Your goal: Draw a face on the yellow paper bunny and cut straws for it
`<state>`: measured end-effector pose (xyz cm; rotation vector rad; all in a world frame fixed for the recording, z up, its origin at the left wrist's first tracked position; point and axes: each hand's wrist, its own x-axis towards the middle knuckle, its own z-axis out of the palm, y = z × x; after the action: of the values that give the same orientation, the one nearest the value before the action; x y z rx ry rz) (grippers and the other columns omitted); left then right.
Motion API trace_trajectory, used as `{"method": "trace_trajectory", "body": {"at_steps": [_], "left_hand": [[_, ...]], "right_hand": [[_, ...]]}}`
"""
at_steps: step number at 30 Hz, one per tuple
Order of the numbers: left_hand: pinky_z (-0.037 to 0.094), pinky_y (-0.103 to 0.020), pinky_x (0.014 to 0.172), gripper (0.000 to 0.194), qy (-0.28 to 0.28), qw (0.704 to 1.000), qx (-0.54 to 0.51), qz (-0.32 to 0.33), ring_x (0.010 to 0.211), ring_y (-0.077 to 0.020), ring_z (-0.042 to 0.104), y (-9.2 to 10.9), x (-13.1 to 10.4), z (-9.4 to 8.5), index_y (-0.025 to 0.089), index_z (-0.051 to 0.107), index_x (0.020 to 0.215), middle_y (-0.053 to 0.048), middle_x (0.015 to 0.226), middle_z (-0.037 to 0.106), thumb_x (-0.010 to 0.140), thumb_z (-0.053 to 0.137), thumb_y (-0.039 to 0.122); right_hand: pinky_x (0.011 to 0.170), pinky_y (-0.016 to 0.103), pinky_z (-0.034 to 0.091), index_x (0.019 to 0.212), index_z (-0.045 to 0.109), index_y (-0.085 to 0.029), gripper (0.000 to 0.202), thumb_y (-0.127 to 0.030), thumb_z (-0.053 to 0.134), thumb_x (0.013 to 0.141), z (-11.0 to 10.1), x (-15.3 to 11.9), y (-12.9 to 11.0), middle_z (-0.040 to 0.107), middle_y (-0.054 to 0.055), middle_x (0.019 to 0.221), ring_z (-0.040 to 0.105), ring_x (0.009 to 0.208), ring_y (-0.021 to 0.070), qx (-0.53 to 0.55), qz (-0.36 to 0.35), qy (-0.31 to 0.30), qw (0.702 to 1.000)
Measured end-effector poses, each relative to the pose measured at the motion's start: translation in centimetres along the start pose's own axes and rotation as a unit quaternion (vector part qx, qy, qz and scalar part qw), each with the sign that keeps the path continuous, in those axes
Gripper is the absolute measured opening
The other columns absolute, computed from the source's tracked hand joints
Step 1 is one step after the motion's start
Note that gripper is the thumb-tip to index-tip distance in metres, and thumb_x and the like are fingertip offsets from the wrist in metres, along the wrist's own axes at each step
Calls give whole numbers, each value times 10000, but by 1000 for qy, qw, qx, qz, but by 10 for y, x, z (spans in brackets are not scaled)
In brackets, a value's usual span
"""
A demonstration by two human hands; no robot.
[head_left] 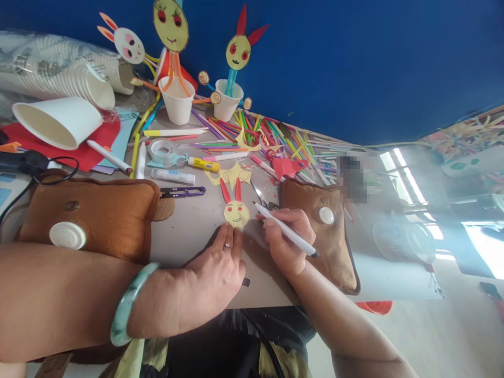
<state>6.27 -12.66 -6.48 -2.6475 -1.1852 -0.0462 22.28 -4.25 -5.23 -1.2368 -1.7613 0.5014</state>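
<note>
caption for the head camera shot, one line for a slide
Left hand steadies a yellow paper rabbit face while the right hand holds a white marker beside it.

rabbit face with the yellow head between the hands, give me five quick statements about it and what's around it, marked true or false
1. The fingertips of the left hand touch the lower part of the rabbit face. True.
2. The right hand is empty. False: it holds a white marker.
3. The rabbit face has red ears. True.
4. The green bangle is on the right wrist. False: it is on the left wrist.
5. The purple snips lie to the right of the rabbit face. False: they lie to its left.
</note>
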Motion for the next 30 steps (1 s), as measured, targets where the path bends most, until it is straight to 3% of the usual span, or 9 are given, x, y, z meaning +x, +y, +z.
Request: {"method": "trace_trajectory", "body": {"at_steps": [4, 14, 26, 30], "left_hand": [[127, -646, 1129, 374, -1, 1000, -1, -9, 1203, -428, 554, 1, 0, 1, 105, 684, 997, -280, 1278, 594, 781, 602, 399], [145, -637, 1126, 395, 17, 1000, 8, -1, 1201, -427, 549, -3, 1, -4, 68, 674, 1024, -294, 1228, 613, 774, 603, 365], [202, -609, 1123, 361, -8, 1000, 13, 2, 1219, -396, 546, -6, 3, -12, 70, 662, 1049, -279, 1268, 593, 797, 594, 319], [158, -631, 1132, 410, 2, 1000, 6, -6, 1195, -405, 563, -5, 0, -8, 80, 657, 1058, -271, 1261, 603, 796, 597, 390]], "right_hand": [[491, 298, 522, 906, 565, -258, 77, -300, 604, 854, 0, -1, 5, 710, 7, 692, 676, 568, 177, 38, 26, -20, 999], [506, 339, 544, 895, 546, -290, 64, -326, 587, 862, 1, -1, 6, 652, -11, 610, 690, 583, 216, 67, 64, 0, 996], [509, 323, 533, 912, 544, -274, 82, -320, 591, 863, 0, -2, 9, 687, -8, 690, 693, 611, 200, 53, 52, -6, 997], [515, 330, 535, 899, 557, -288, 82, -312, 611, 842, -1, -2, 8, 698, 2, 690, 682, 601, 201, 45, 44, -17, 998]]}}
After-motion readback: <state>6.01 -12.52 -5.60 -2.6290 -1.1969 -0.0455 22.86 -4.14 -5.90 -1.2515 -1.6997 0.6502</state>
